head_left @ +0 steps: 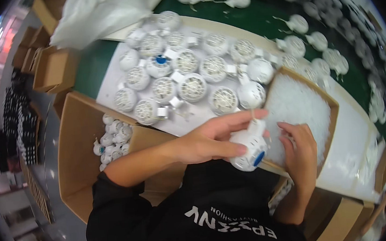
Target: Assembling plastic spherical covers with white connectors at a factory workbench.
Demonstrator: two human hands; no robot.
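My left hand (209, 142) is closed around a small white fan (248, 150), a round body with a short neck, a thin cord and a blue spot on its side. The neck points up and away from me. Just to the right, my right hand (299, 149) is over the near part of a shallow cardboard box (336, 119) filled with clear plastic bags (297, 109). Its fingers are apart and slightly bent, and nothing shows in them. Beyond my hands, several similar white fans (192, 86) lie grille side up on a white board.
At my left stands a deep cardboard carton (76, 151) with several white fans (115, 138) inside. More fans (298, 24) lie on the green surface (257, 15) at the back right. A sheet of white plastic (99, 15) lies at the far left; another open carton (342, 222) is at my lower right.
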